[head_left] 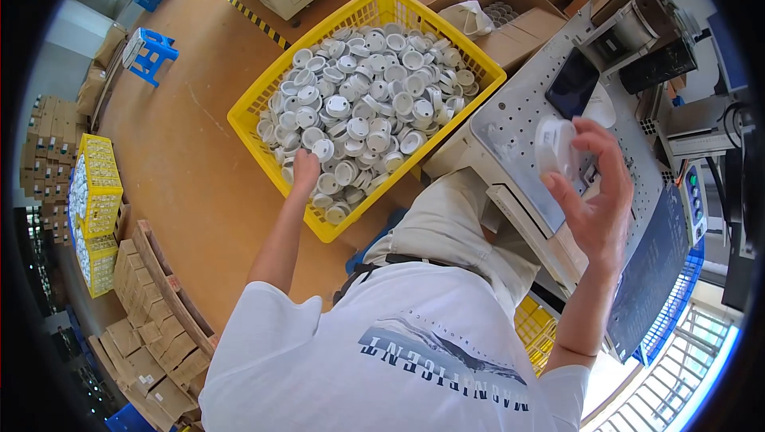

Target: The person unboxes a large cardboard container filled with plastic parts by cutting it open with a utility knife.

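Observation:
My left hand (305, 170) reaches into the left side of a yellow plastic crate (271, 173), its fingers closed at the edge of a white round plastic cap (323, 150). Many similar white caps (358, 105) fill the crate in a loose heap, some showing a small dark hole. On the right, my right hand (598, 193) grips another white round cap (554, 145) between thumb and fingers, with its rim side-on. That cap is above a perforated metal worktop (510, 129). A small fixture beneath the right hand is partly hidden.
A dark phone-like slab (574, 81) and a white disc (602, 107) lie on the worktop. Behind stands an open cardboard box (526, 29). A control box with green buttons (695, 201) is at right. A blue stool (150, 56), yellow crates (100, 193) and stacked cartons (151, 312) stand left.

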A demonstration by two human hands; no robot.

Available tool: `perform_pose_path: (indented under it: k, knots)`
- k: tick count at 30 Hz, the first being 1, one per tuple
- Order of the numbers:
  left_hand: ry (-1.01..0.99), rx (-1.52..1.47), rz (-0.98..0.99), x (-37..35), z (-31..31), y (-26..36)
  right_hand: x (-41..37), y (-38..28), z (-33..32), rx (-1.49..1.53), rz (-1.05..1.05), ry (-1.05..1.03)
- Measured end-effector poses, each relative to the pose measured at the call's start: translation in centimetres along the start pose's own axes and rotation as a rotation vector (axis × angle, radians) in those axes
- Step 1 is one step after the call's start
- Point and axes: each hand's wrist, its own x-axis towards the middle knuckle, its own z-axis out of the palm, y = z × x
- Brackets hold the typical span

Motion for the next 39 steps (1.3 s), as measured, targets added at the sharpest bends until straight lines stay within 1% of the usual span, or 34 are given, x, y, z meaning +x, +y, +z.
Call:
perform_pose_path:
  k: [1, 2, 3, 4, 6, 8, 10, 11, 13, 14, 16, 17, 19, 20, 22, 23, 25, 26, 28, 30, 31, 32, 33, 34, 35, 36, 38, 39]
  knots:
    - [-0.087, 0.059, 0.052, -1.1, 0.9, -1.2, 1.1, -0.6, 0.7, 0.001, -0.007, -0.002]
    - [-0.17, 0.119, 0.101, -2.5, 2.4, -3.3, 2.1, -1.1, 1.3, -0.02, -0.015, 0.039]
    - [-0.222, 0.101, 0.16, -4.8, 3.6, -5.0, 2.6, -1.6, 1.8, -0.039, -0.024, 0.078]
    - [-0.302, 0.159, 0.173, -7.7, 4.2, -5.5, 2.7, -1.5, 2.3, -0.036, -0.037, 0.071]
    - [-0.443, 0.165, 0.117, -13.4, 5.4, -7.8, 2.1, 0.2, 4.3, -0.058, 0.072, -0.013]
    - [-0.44, 0.233, 0.214, -19.1, 6.9, -11.1, 0.4, 2.4, 6.6, -0.073, 0.038, -0.031]
    - [-0.759, 0.27, 0.122, -21.9, 7.4, -13.0, -1.4, 4.1, 8.5, -0.209, 0.047, -0.108]
    - [-0.762, 0.269, 0.126, -21.9, 7.6, -13.5, -2.1, 4.6, 9.1, -0.213, 0.048, -0.106]
    - [-0.651, 0.223, -0.121, -21.3, 7.5, -14.3, -3.2, 5.1, 9.6, -0.242, -0.081, -0.001]
    - [-0.652, 0.226, -0.109, -20.3, 7.1, -14.8, -3.5, 5.2, 9.6, -0.247, -0.077, 0.01]
    - [-0.571, 0.365, -0.042, -17.1, 6.5, -16.6, -3.7, 5.0, 9.3, -0.152, -0.027, 0.025]
    - [-0.568, 0.362, -0.025, -15.7, 6.1, -16.9, -3.7, 5.0, 9.1, -0.16, -0.028, 0.04]
    - [-0.569, 0.168, -0.331, -13.3, 5.0, -16.0, -3.7, 4.9, 9.1, -0.132, -0.025, 0.048]
    - [-0.564, 0.166, -0.322, -12.8, 4.9, -15.5, -3.8, 4.9, 9.1, -0.132, -0.029, 0.058]
    - [-0.431, 0.297, -0.007, -11.9, 5.2, -15.6, -4.0, 4.9, 9.1, -0.121, -0.026, 0.09]
    - [-0.429, 0.299, 0.0, -11.8, 5.6, -15.6, -4.1, 5.0, 9.1, -0.121, -0.024, 0.097]
    - [-0.476, 0.121, -0.119, -11.8, 7.7, -17.1, -4.2, 5.3, 8.9, -0.098, -0.037, 0.115]
    - [-0.477, 0.124, -0.11, -12.3, 8.6, -17.5, -4.3, 5.5, 8.8, -0.1, -0.034, 0.124]
    - [-0.524, 0.131, -0.194, -14.3, 9.7, -18.1, -4.4, 5.7, 8.9, -0.053, -0.028, 0.155]
    - [-0.609, 0.12, -0.2, -16.4, 9.8, -17.8, -4.5, 6.7, 9.2, -0.001, -0.071, 0.238]
    - [-0.588, 0.18, -0.072, -17.8, 9.3, -17.0, -4.6, 7.3, 9.4, 0.019, -0.075, 0.285]
    - [-0.668, -0.03, 0.048, -19.2, 7.7, -14.8, -5.1, 7.5, 9.4, 0.086, -0.016, 0.285]
    - [-0.794, -0.238, 0.154, -19.1, 7.5, -11.7, -5.4, 8.0, 9.3, 0.074, -0.055, 0.347]
    - [-0.961, -0.194, 0.269, -17.5, 10.4, -8.2, -5.6, 8.3, 9.2, 0.083, -0.062, 0.365]
    - [-1.141, -0.121, 0.398, -16.9, 13.7, -4.7, -6.0, 8.2, 8.9, 0.055, -0.027, 0.35]
    - [-1.302, -0.045, 0.513, -17.0, 16.3, -2.0, -6.3, 8.4, 8.8, 0.02, -0.077, 0.378]
    - [-1.53, 0.107, 0.685, -17.7, 18.9, 1.1, -6.6, 8.8, 9.5, -0.002, 0.006, 0.342]
    - [-1.594, 0.181, 0.742, -17.3, 19.0, 1.7, -6.7, 8.9, 9.9, -0.004, 0.029, 0.379]
